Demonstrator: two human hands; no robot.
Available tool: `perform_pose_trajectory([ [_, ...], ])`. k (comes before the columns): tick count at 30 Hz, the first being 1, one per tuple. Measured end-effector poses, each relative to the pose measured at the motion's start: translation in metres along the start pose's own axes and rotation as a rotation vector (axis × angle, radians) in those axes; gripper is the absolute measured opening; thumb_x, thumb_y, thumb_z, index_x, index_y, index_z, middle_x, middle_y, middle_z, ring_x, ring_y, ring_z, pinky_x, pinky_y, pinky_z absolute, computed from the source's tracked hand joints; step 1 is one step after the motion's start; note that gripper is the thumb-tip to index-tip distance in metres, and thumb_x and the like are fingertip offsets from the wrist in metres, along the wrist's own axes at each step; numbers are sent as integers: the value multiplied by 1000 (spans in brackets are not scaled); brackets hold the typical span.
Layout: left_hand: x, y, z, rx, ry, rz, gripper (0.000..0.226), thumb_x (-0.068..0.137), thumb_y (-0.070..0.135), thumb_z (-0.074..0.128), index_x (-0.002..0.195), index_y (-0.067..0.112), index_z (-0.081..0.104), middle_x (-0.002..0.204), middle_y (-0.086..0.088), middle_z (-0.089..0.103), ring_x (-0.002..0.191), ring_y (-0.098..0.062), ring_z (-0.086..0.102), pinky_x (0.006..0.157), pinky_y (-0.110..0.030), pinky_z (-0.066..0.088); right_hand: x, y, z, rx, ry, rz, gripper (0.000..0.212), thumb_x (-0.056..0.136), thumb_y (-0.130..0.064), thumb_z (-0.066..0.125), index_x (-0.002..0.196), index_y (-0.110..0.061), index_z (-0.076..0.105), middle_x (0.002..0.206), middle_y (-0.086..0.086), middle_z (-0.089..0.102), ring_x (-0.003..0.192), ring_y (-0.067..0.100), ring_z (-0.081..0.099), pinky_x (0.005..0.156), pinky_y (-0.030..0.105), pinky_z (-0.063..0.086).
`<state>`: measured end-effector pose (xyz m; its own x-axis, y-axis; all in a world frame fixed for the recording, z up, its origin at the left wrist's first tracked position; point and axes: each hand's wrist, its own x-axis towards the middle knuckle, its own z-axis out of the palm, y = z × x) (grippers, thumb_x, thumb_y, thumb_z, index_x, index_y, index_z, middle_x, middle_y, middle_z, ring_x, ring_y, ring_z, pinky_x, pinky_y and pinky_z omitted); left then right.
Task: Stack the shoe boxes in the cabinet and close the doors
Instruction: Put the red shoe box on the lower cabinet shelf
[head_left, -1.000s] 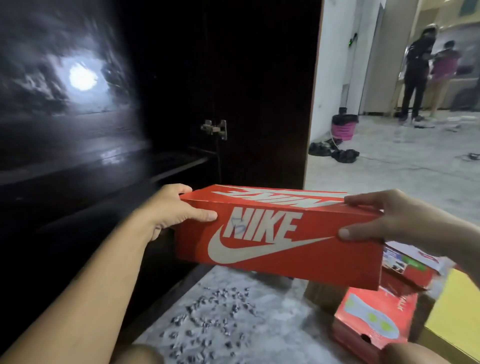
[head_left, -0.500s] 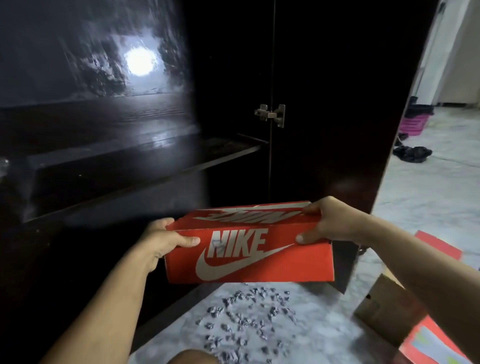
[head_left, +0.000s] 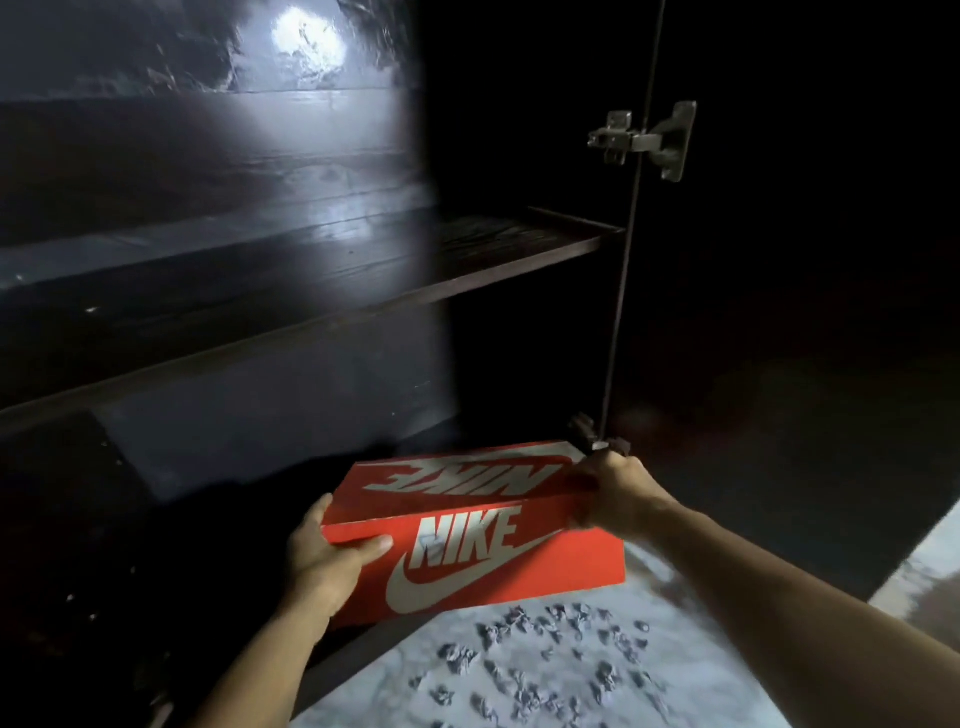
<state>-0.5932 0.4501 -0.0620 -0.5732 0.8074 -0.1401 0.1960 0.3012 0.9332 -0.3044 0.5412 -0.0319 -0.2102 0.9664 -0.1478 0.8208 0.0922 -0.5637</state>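
1. The dark wooden cabinet, with its door open, now fills the view; the room behind has slid out of sight.
2. The orange Nike cardboard shoe box has dropped to the cabinet's bottom opening, so it is probably about to be placed there.
3. The left hand and the right hand grip the box ends, fingers curled over its edges.

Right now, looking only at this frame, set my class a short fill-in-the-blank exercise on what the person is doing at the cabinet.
1. Both hands hold a shoe box whose colour is ____.
2. The left hand grips the box's near left ____.
3. The box is being carried into the space ____ the dark shelf.
4. The metal hinge joins the cabinet to its open ____.

Missing words: red; corner; below; door
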Motion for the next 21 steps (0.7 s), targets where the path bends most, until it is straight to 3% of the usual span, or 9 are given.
perform_pose_trajectory([
  [2, 11, -12, 7, 56, 44, 2, 87, 65, -4, 84, 142, 6, 44, 132, -20, 57, 119, -31, 57, 100, -37, 43, 19, 4, 15, 30, 47, -30, 50, 66, -11, 84, 113, -22, 71, 95, 1, 69, 92, 16, 66, 83, 25, 53],
  [5, 23, -27, 17, 98, 101, 27, 83, 67, -2, 84, 141, 5, 46, 130, -20, 59, 118, -32, 58, 100, -39, 44, 46, 6, 34, -6, 102, -76, 52, 69, -15, 79, 118, -25, 66, 114, 1, 66, 107, 22, 63, 90, 29, 50],
  [9, 38, -46, 29, 149, 58, 116, 72, 72, 4, 82, 137, 4, 52, 117, -13, 65, 105, -25, 61, 94, -35, 46, 76, 8, 56, -156, 194, -89, 42, 81, -18, 64, 120, -30, 64, 125, 1, 60, 117, 29, 54, 90, 36, 49],
  [12, 50, -60, 41, 529, 95, 249, 65, 67, 35, 85, 126, 14, 65, 132, -13, 59, 120, -33, 54, 100, -45, 46, 82, 4, 74, -393, 328, -21, 32, 92, -19, 46, 118, -23, 63, 126, 5, 56, 121, 28, 45, 85, 36, 47],
  [14, 55, -62, 47, 757, 173, 339, 57, 65, 30, 88, 116, 11, 71, 142, -14, 52, 127, -36, 49, 97, -49, 47, 81, 1, 92, -394, 348, -62, 35, 96, -17, 38, 123, -17, 60, 129, 7, 53, 121, 28, 45, 80, 36, 49],
  [18, 67, -63, 56, 943, 155, 578, 44, 52, 14, 94, 91, 4, 77, 110, -14, 72, 101, -37, 68, 77, -46, 58, 84, -2, 126, -269, 224, -264, 44, 96, -12, 36, 139, -14, 46, 137, 10, 53, 120, 27, 54, 89, 34, 51],
  [21, 80, -64, 61, 982, 149, 608, 41, 53, 12, 93, 89, 1, 77, 99, -15, 75, 94, -35, 71, 71, -44, 60, 91, -10, 126, -170, 281, -214, 60, 86, -13, 29, 144, -7, 39, 150, 16, 39, 133, 35, 45, 99, 43, 48],
])
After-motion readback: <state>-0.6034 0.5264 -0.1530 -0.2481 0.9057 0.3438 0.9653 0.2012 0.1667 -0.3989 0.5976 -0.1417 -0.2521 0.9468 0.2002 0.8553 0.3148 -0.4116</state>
